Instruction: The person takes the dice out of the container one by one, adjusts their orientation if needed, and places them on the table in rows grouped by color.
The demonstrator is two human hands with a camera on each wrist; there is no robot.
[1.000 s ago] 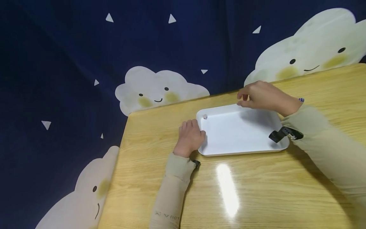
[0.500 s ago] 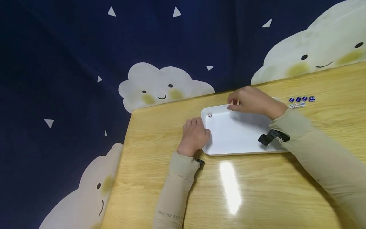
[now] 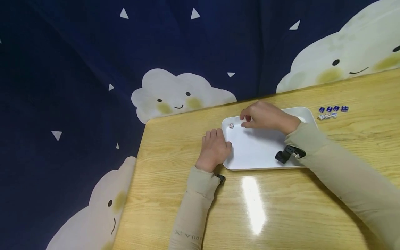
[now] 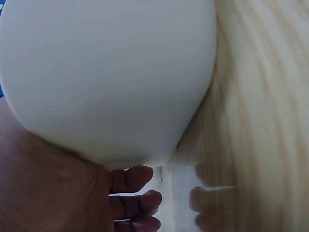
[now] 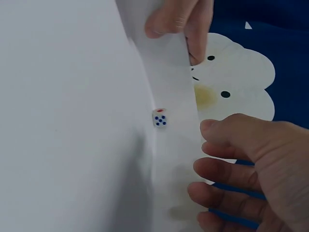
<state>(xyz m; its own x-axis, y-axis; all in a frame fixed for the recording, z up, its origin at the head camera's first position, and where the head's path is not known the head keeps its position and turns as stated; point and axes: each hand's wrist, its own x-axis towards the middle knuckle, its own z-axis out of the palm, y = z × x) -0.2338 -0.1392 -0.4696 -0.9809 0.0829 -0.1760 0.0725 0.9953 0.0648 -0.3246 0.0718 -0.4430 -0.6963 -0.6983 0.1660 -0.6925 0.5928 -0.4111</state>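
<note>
A white tray (image 3: 257,154) lies on the wooden table, tilted toward neither side in the head view. My left hand (image 3: 215,149) grips its left wall, thumb inside and fingers outside; the left wrist view shows the tray's outer wall (image 4: 111,72) close up. One white die (image 3: 231,126) sits in the tray's far left corner; in the right wrist view the die (image 5: 159,118) has blue pips and a red one on top. Above the far wall, just right of the die, my right hand (image 3: 265,116) hovers with fingers loosely bent and nothing between them.
Right of the tray, several blue dice (image 3: 344,108) stand in a row, with a row of white dice (image 3: 327,116) in front of them. A dark blue curtain (image 3: 187,45) with clouds and triangles hangs behind and left of the table (image 3: 168,173).
My right hand has moved left and lower over the tray toward the die in the corner. The dice on the right have come out from behind my arm. My left hand keeps its grip.
</note>
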